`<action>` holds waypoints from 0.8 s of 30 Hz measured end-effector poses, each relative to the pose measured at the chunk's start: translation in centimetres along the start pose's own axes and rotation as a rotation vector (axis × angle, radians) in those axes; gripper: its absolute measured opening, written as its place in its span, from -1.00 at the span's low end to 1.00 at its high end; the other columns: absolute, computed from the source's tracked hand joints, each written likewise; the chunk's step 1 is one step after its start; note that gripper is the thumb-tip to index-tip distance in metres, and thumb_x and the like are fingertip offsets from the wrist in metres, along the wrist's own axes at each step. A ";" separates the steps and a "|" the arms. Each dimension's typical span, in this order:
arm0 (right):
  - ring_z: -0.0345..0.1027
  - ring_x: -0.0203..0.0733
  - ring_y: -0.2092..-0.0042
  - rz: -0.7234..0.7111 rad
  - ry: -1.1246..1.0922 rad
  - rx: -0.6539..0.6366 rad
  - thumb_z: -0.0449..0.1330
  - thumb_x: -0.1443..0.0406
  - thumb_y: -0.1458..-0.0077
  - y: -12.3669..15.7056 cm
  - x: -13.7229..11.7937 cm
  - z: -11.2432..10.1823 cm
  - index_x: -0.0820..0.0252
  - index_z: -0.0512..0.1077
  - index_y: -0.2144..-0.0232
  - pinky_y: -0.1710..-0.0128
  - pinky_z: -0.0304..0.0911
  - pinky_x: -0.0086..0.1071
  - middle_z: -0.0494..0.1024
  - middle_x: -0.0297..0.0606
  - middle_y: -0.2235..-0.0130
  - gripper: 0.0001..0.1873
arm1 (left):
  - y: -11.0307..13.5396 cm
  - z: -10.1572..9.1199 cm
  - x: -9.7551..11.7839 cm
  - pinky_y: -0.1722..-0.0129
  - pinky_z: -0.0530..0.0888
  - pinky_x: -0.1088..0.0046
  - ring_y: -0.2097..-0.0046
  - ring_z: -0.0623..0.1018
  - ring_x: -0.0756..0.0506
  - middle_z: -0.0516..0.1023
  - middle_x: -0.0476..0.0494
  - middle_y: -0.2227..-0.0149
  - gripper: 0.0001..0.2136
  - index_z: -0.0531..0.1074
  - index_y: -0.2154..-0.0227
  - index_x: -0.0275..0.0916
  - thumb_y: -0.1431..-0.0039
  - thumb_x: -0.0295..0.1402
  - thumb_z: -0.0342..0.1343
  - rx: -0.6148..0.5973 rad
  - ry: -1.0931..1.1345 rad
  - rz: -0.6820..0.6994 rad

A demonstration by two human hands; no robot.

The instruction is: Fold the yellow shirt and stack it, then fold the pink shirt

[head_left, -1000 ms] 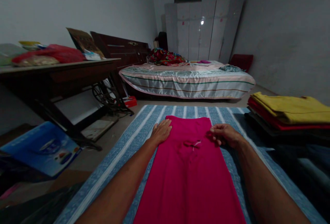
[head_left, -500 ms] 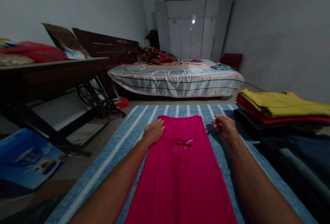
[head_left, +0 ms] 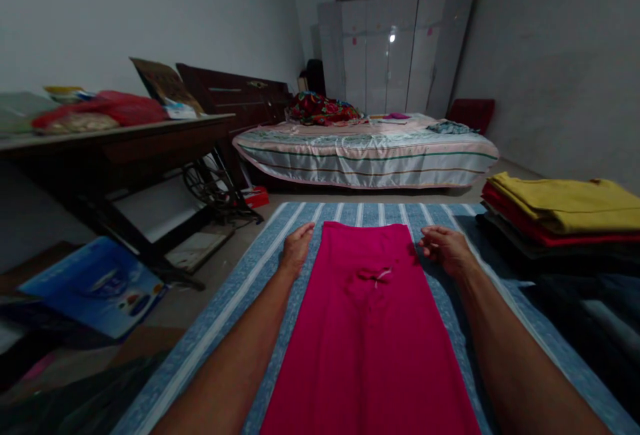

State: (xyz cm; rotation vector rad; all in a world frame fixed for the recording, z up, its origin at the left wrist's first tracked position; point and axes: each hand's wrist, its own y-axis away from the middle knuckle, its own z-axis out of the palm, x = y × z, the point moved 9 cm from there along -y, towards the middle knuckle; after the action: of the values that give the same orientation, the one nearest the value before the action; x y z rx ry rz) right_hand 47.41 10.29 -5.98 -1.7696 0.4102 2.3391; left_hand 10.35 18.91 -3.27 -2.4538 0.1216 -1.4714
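Observation:
A pair of bright pink trousers (head_left: pixel 370 341) lies flat, waistband at the far end, running towards me off the bottom of the view. A pale drawstring (head_left: pixel 383 276) shows in a small puckered spot below the waist. My left hand (head_left: pixel 297 248) is just left of the waistband, apart from the cloth, its fingers stretched forward and holding nothing. On the other side, my right hand (head_left: pixel 445 249) hovers near the waistband's right corner, fingers loosely bent and empty. Beneath the trousers is a blue and white striped cloth (head_left: pixel 235 315).
To the right stand folded clothes, with a yellow garment (head_left: pixel 565 201) on top and dark garments (head_left: pixel 595 315) nearer. A bed (head_left: pixel 370 161) is beyond the striped cloth. At the left are a sewing-machine table (head_left: pixel 125 135) and a blue box (head_left: pixel 100 288).
My left hand has lifted off the trousers' waist and moved to the left of its edge. My right hand stays near the right corner. The view has turned slightly left.

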 end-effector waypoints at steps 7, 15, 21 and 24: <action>0.27 -0.35 0.68 0.015 0.253 -0.388 0.39 0.16 0.26 2.2 -0.5 4.8 0.24 0.40 0.45 0.73 0.03 -0.54 0.47 -0.34 0.62 -0.65 | 0.5 2.1 0.8 -0.13 0.36 0.34 -0.06 0.51 -0.12 0.57 -0.04 0.02 -0.66 0.53 0.09 -0.18 -0.06 -0.45 0.05 -0.133 -0.208 0.091; 0.17 -0.38 0.71 0.130 0.572 -0.678 0.36 0.20 0.28 4.5 1.1 9.0 0.27 0.45 0.28 0.72 0.04 -0.51 0.43 -0.44 0.66 -0.56 | 1.8 4.6 2.7 -0.25 0.21 0.36 -0.20 0.36 -0.09 0.41 -0.10 -0.16 -0.63 0.42 -0.05 -0.19 -0.19 -0.39 -0.03 -0.314 -0.559 0.356; 0.16 -0.39 0.69 0.102 0.875 -0.510 0.28 0.40 0.15 3.2 2.2 8.6 0.30 0.44 0.16 0.71 -0.05 -0.55 0.33 -0.51 0.72 -0.60 | 2.4 5.9 1.7 -0.28 0.12 0.19 -0.31 0.18 -0.16 0.22 -0.09 -0.28 -0.59 0.26 -0.18 -0.15 -0.30 -0.27 -0.16 -0.435 -0.805 0.293; 0.15 -0.39 0.69 0.083 0.940 -0.433 0.25 0.38 0.08 2.5 2.4 8.0 0.27 0.46 0.24 0.71 -0.06 -0.55 0.32 -0.49 0.74 -0.74 | 2.5 6.1 1.4 -0.27 0.10 0.16 -0.33 0.13 -0.18 0.16 -0.09 -0.31 -0.56 0.18 -0.22 -0.14 -0.33 -0.22 -0.21 -0.462 -0.847 0.271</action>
State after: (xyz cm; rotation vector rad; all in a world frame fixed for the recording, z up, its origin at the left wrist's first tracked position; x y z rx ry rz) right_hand 38.74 10.41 -5.94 -3.0490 0.0720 1.5448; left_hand 16.55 17.43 -5.50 -3.0345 0.6331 -0.2312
